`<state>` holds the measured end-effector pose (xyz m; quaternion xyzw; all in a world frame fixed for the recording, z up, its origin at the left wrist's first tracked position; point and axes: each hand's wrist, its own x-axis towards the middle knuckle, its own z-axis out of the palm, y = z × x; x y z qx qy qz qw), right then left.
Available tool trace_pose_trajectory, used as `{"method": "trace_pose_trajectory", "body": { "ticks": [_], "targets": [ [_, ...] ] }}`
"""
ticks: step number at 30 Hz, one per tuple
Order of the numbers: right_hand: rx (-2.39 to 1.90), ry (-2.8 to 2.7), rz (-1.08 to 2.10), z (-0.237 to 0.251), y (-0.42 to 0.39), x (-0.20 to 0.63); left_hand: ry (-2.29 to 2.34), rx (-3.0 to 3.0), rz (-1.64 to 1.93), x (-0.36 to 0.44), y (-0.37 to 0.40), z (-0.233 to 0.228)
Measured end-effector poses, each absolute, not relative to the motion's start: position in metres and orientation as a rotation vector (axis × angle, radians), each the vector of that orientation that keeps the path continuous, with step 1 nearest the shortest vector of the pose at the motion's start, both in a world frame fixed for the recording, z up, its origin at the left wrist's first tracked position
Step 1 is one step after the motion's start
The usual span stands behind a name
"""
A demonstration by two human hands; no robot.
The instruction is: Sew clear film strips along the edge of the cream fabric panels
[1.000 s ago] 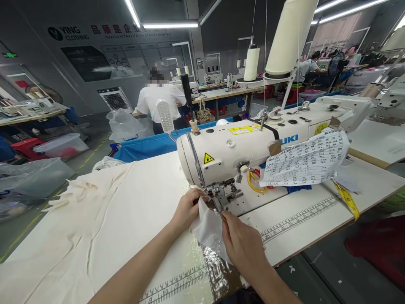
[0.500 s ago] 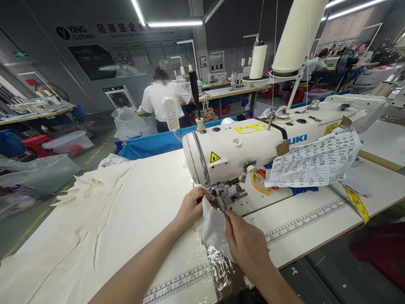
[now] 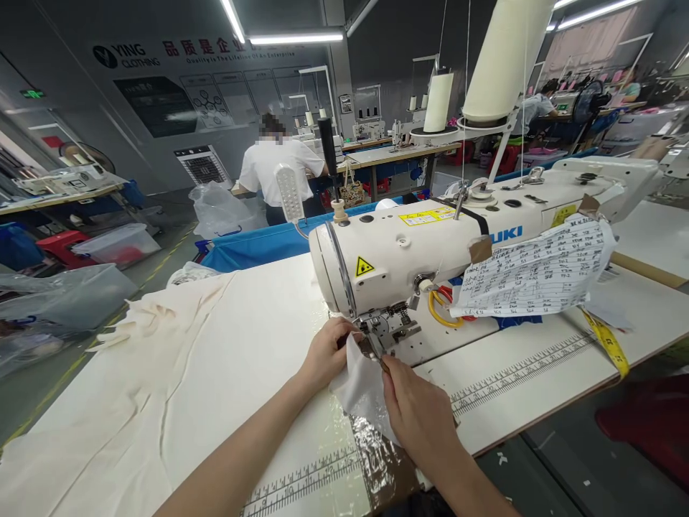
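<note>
At the needle end of a white sewing machine, both my hands are close together. My left hand is closed, thumb and fingers pinching the upper left edge of a small white fabric piece beside the presser foot. The fabric hangs down toward me over the shiny taped strip of the table. My right hand is closed at the fabric's right side, its fingertips around a slim dark tool that points at the foot. The kind of tool is too small to tell.
Cream fabric pieces lie on the table's left. Handwritten paper hangs on the machine, above a yellow measuring tape. Thread cones stand behind. A blue cloth bin borders the far edge; a person works beyond it.
My right fingertips have shifted very slightly left and up at the fabric's edge. My left hand and the fabric stay almost where they were.
</note>
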<state>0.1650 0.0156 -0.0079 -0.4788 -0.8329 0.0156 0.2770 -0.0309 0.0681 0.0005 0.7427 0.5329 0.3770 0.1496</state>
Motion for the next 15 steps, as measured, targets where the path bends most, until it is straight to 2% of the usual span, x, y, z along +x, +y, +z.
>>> {"method": "trace_pose_trajectory", "body": {
  "ticks": [6, 15],
  "targets": [
    [-1.321, -2.251, 0.024, -0.0070, 0.0136, 0.1643, 1.580, 2.375, 1.051, -0.0277, 0.0689, -0.0028],
    [-1.339, -2.230, 0.031, -0.0041, 0.0133, 0.1634, 1.579, 2.318, 1.065, -0.0318, 0.0686, 0.0003]
  ]
}}
